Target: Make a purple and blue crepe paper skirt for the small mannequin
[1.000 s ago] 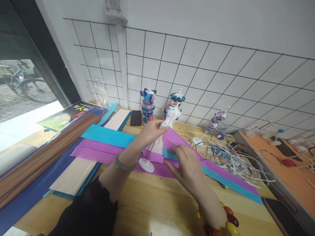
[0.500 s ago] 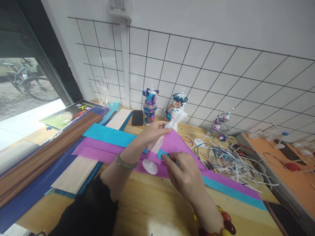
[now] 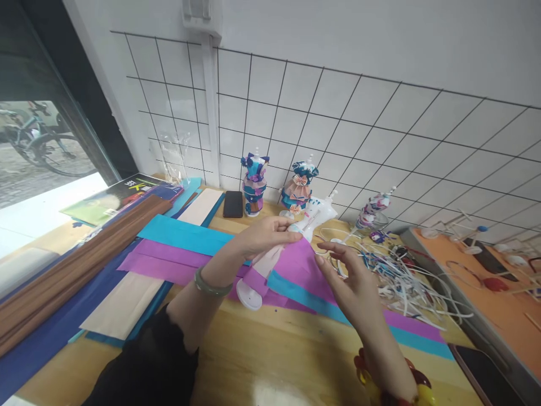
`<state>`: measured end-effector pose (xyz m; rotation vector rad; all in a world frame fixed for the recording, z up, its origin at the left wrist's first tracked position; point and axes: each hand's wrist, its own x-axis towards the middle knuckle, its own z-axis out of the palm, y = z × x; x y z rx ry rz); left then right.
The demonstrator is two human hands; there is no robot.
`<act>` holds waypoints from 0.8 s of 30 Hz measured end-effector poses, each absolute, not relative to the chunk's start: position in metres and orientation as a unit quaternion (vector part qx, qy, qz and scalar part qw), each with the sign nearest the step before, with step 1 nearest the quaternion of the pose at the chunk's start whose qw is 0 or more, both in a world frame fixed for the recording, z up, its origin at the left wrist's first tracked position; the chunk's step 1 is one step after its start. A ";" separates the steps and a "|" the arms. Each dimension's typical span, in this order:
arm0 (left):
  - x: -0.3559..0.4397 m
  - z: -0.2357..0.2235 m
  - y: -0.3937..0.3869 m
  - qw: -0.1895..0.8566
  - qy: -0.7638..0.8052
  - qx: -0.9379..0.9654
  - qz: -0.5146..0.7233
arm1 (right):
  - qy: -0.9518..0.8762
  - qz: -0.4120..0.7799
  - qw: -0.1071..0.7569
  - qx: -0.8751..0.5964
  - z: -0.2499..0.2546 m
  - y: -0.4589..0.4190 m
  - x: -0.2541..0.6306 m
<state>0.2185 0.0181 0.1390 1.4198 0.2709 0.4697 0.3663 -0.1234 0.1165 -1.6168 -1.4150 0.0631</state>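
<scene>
A small white mannequin on a round base leans to the right in my left hand. My left thumb and fingers pinch its waist, pressing the top of a purple crepe paper piece against it. A blue paper strip runs along the lower border of the purple paper and trails off to the right. Light pink paper covers the mannequin's lower part. My right hand has its fingers apart beside the purple paper's right edge; whether the thumb touches the paper I cannot tell.
Two dressed mannequins stand by the wall, with another farther right. A tangle of cords lies at right. Paper strips cover the left. Phones lie at the back and right edge.
My right hand has left the blue strip at the mannequin's front and moved up and right, its fingers spreading. The mannequin now leans more to the right, still in my left hand.
</scene>
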 end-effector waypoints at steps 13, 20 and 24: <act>0.226 0.127 0.015 0.749 0.089 0.634 0.169 | -0.487 0.226 0.526 -0.660 0.115 -0.122 0.365; 0.230 0.130 0.007 0.766 0.084 0.617 0.160 | -0.477 0.197 0.509 -0.689 0.119 -0.124 0.361; 0.234 0.134 0.000 0.737 0.125 0.636 0.190 | -0.469 0.171 0.502 -0.707 0.119 -0.124 0.361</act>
